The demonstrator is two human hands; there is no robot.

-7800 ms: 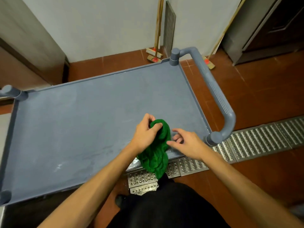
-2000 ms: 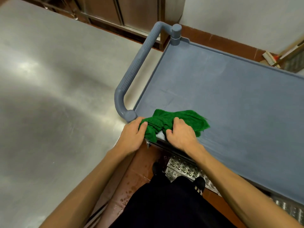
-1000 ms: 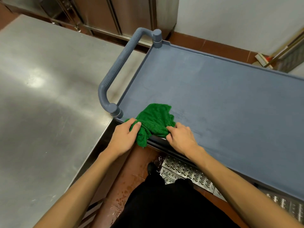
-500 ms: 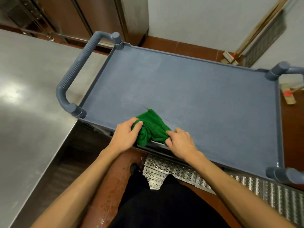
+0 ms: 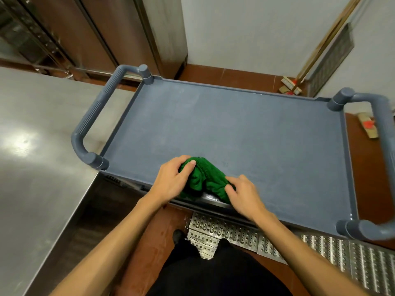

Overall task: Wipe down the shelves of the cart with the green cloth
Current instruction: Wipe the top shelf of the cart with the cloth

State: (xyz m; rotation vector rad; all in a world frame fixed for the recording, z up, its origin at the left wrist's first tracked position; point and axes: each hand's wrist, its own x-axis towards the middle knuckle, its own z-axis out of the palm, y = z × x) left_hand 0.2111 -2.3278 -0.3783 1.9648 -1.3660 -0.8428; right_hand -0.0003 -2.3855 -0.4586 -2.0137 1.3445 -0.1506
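Slid rightward along the near edge of the cart [image 5: 256,135], the soft, limp green cloth [image 5: 205,178] bunches while my left hand [image 5: 171,180] and right hand [image 5: 243,195] grip its ends.

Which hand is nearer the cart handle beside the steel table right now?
Left. The left hand grips the left side of the green cloth, toward that handle; the right hand holds its right side, farther away.
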